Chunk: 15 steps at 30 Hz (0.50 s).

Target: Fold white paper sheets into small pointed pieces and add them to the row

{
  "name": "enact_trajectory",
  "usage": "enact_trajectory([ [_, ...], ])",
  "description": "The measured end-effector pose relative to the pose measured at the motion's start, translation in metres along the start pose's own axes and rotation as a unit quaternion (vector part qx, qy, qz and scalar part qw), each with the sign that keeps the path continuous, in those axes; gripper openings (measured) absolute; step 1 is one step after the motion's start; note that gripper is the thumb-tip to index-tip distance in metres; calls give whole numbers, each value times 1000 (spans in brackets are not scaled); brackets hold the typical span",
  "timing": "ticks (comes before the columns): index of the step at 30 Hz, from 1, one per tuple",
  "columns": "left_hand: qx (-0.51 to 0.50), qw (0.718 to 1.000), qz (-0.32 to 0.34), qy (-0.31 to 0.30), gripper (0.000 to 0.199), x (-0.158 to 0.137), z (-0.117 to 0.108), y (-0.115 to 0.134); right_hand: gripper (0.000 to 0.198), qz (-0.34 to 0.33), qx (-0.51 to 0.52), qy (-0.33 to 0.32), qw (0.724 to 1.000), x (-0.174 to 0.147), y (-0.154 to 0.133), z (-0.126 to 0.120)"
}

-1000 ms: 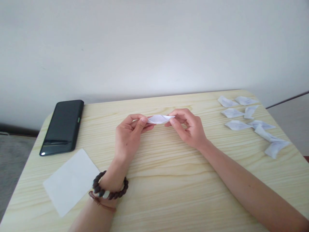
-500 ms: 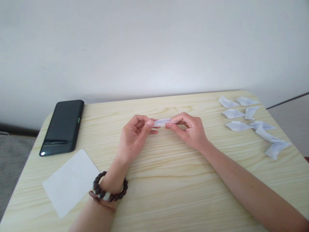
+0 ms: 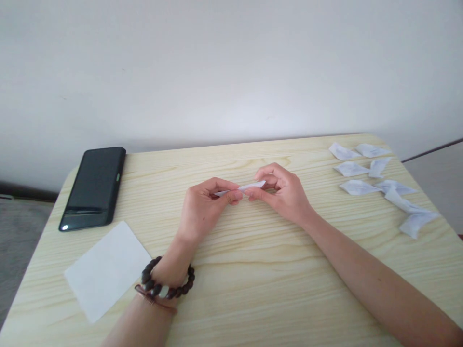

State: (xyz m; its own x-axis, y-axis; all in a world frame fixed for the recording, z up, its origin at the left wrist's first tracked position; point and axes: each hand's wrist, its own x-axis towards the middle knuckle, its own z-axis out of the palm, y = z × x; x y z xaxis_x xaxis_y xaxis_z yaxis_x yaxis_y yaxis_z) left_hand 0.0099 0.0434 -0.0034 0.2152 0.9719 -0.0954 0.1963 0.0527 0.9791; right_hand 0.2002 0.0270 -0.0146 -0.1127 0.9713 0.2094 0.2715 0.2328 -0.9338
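Observation:
A small folded white paper (image 3: 253, 185) is held just above the middle of the table, between my two hands. My left hand (image 3: 208, 207) pinches it with thumb and fingers around its left part, which they partly hide. On its right part, the thumb of my right hand (image 3: 285, 195) presses from the near side, while the index finger arches above it. Dark beads circle my left wrist. Off to the right lie several folded white paper pieces (image 3: 350, 168), each pinched narrow and flared.
A dark phone-like device (image 3: 92, 188) lies at the table's left. Nearer to me is a flat sheet of white paper (image 3: 108, 272), close to my left wrist. The wood-grain table (image 3: 260, 284) meets a pale wall (image 3: 231, 72) behind it.
My left fingers have shifted right along the paper, closer to my right hand. The paper's right end now tilts upward, and my right index finger has lifted from it.

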Motion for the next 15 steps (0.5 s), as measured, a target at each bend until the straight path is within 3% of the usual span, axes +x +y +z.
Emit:
enact_trajectory([
  [4, -44, 998, -29, -25, 22, 2, -3, 4, 20, 69, 60, -29, 995, 2, -1, -2],
  [11, -115, 987, -89, -67, 27, 5, -19, 6, 20, 90, 89, -6, 992, 5, -4, -9],
  [13, -135, 986, -90, -45, 31, 6, -26, 5, 23, 90, 103, 22, 990, 5, -1, -12],
  [15, -92, 992, -88, -23, 34, 5, -30, 3, 24, 81, 95, 29, 992, 5, 2, -13],
])
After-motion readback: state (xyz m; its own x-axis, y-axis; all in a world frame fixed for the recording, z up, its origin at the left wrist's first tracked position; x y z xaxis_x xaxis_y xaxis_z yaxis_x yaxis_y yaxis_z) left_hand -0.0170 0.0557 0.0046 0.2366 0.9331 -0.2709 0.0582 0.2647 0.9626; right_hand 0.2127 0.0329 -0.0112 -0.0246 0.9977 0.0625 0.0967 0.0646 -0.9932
